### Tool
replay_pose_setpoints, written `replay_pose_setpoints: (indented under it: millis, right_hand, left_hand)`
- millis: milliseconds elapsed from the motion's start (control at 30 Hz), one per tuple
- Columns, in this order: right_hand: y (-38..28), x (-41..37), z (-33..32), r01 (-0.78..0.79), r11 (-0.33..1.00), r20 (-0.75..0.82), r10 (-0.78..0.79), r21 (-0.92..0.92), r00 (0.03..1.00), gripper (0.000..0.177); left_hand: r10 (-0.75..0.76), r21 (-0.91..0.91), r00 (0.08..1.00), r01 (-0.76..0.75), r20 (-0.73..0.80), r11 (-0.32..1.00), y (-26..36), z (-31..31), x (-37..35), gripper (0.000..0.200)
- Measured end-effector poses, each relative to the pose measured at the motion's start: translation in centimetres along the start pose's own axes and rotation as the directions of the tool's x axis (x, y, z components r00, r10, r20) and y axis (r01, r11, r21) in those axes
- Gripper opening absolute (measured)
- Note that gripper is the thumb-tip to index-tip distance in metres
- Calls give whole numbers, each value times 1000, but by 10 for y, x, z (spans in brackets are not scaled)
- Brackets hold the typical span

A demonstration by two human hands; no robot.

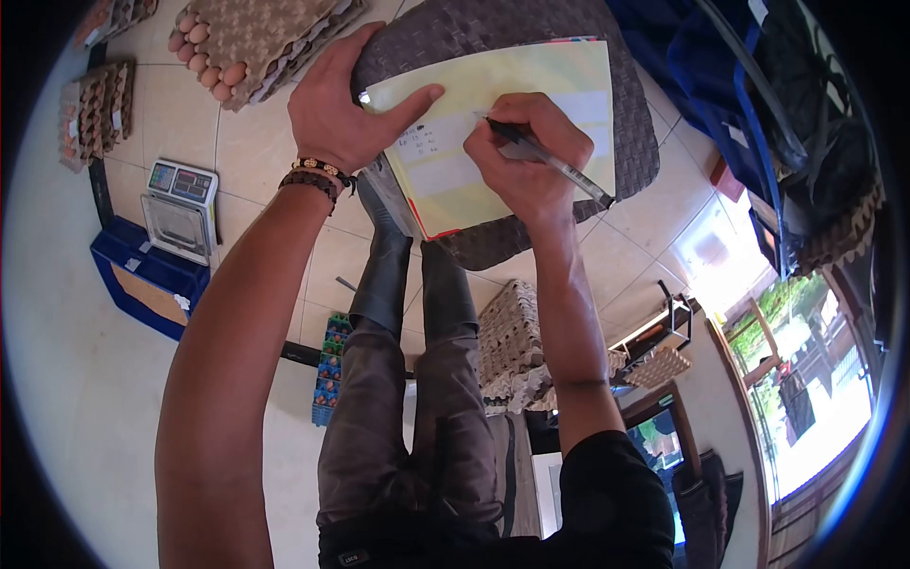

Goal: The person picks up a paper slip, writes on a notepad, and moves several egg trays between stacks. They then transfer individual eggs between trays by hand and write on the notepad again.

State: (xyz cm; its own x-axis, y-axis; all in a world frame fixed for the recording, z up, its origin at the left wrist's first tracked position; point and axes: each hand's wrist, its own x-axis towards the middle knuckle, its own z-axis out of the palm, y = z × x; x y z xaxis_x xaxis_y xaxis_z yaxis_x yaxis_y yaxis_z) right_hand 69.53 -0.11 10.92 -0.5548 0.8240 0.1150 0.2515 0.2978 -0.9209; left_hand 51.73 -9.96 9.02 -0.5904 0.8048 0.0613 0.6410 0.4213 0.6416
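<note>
1. Has the notebook [464,194] open and flat on the woven tabletop [637,123], probably for firm backing under the pen.
2. Shows small handwriting [417,140] near the page's left side, between the two hands, in plain sight.
3. Grips the pen [576,176] in the right hand [536,156], narrow, fingertips close to the writing end, likely for fine control. Points the tip at the page; cannot tell about ink contact.
4. Spreads the left hand [343,112] wide at the upper-left corner, thumb across the page, fingers beyond the edge. Holds nothing; looks like a paperweight against slip.
5. Leaves the wrist bracelets [318,175] off the written area.
6. Further out, on the tiled floor: has eggs [223,92] beside stacked egg trays [284,43], scale [178,204] just beside the blue crate [142,308]. Probably within easy view for checking.
</note>
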Motion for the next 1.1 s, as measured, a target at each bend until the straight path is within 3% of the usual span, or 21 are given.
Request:
replay_pose_setpoints:
  millis: [633,833,1100]
  right_hand:
    - [3,-1,-1,-11,999,-10,12,45,1000,15]
    - [4,-2,1,-5,999,-25,6,31,1000,15]
    - [3,-1,-2,-30,997,-32,32,66,999,14]
  left_hand:
    - [-12,-12,1000,12,9,1000,1,-1,0,76]
    - [44,8,999,-44,-31,999,-3,2,0,76]
    - [-17,-3,1000,17,8,1000,1,-1,0,75]
